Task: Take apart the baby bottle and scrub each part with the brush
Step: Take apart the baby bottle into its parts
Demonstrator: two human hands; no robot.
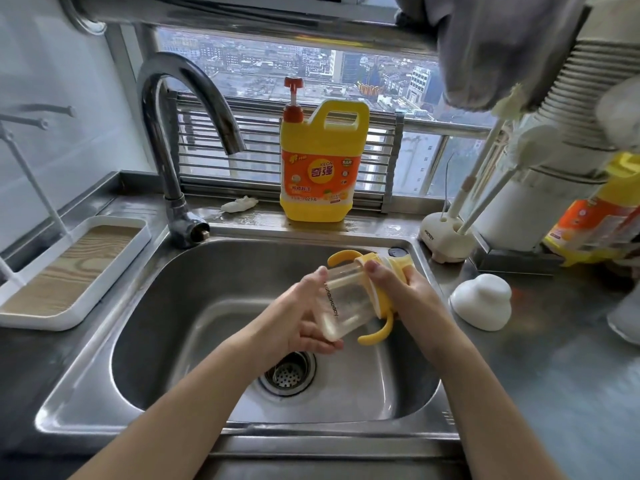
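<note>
**Collar twist-off, over the sink**

The baby bottle (pixel 346 303) lay tilted above the sink (pixel 173 306), its base toward the left. The left grip (pixel 304 317) clasped the clear body, and the right grip (pixel 401 289) clasped the yellow collar (pixel 378 294). Judged best: hold the body fixed, turn only the collar, and stay over the basin.

Open room over sink basin (pixel 166 323); faucet (pixel 187 84) rear left, detergent jug (pixel 323 161) behind, brush stand (pixel 446 237) and white dome (pixel 481 301) right.

Clear yellow-handled baby bottle (pixel 346 303), assembled, tilted
</note>
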